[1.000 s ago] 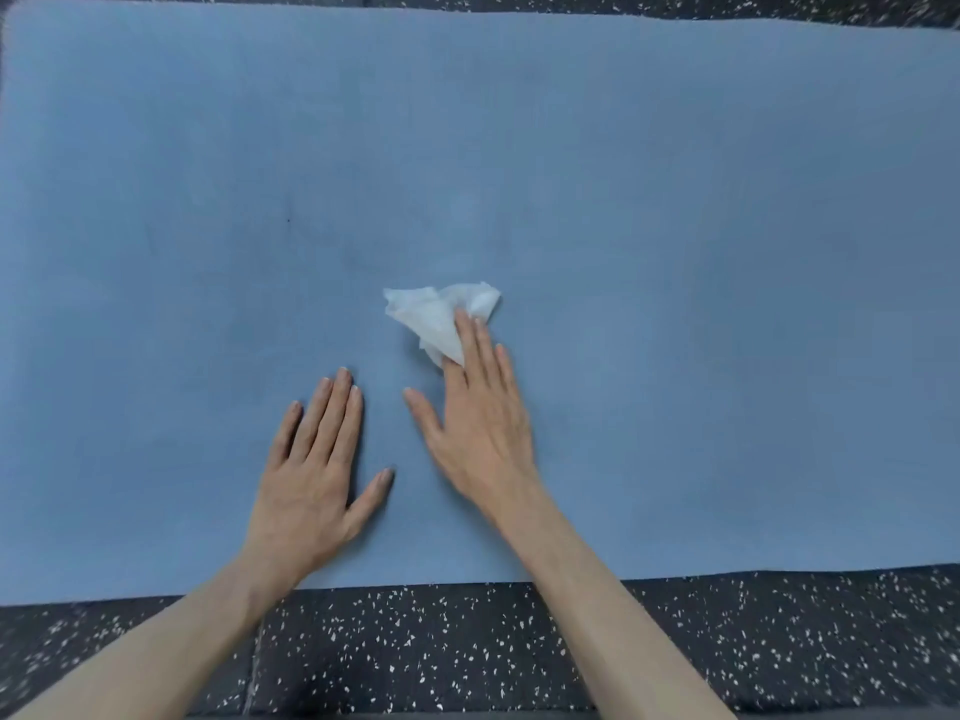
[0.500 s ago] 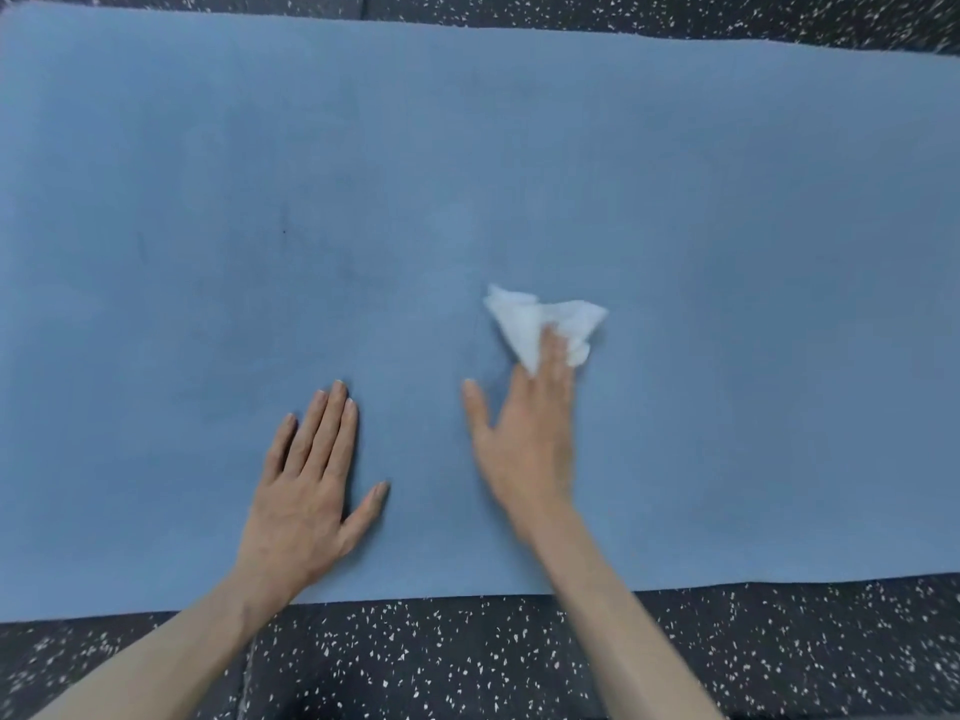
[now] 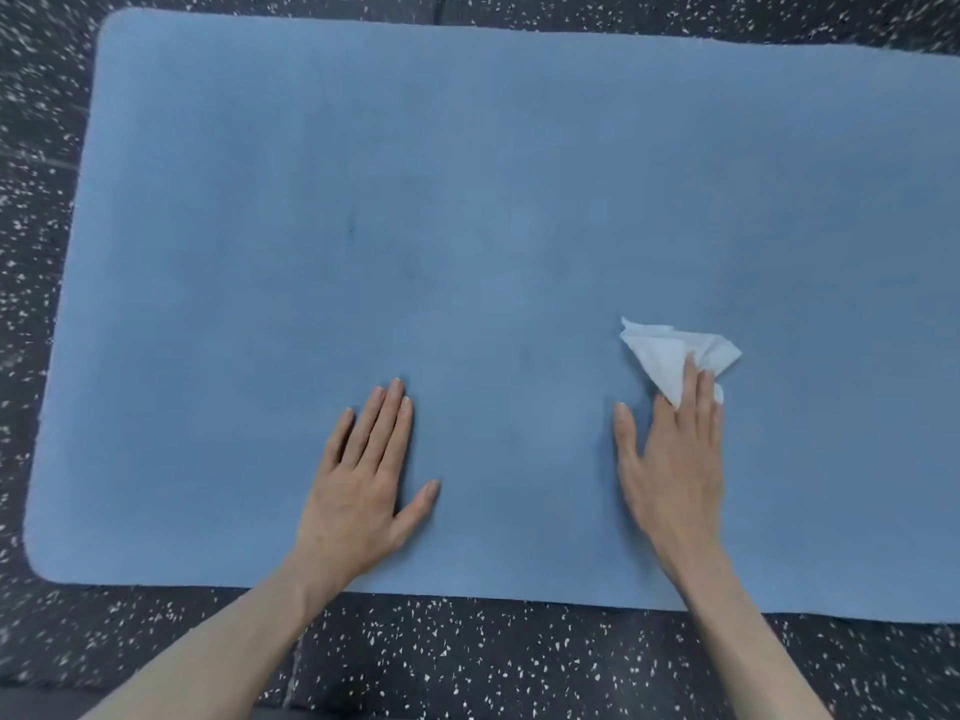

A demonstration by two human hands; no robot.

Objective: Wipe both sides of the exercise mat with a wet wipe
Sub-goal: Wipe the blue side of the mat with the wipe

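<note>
Fingers (image 3: 698,402) of right hand (image 3: 672,470) lay straight, together, pressing wet wipe (image 3: 675,356) flat on exercise mat (image 3: 467,200), left hand (image 3: 363,480) flat and bracing, mat's long axis ran left-right with unwiped stretch rightward, nearer right hand

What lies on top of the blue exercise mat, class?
On the mat: the left hand flat, and the right hand pressing straight fingers on a crumpled white wipe. The mat's underside is hidden.
</note>
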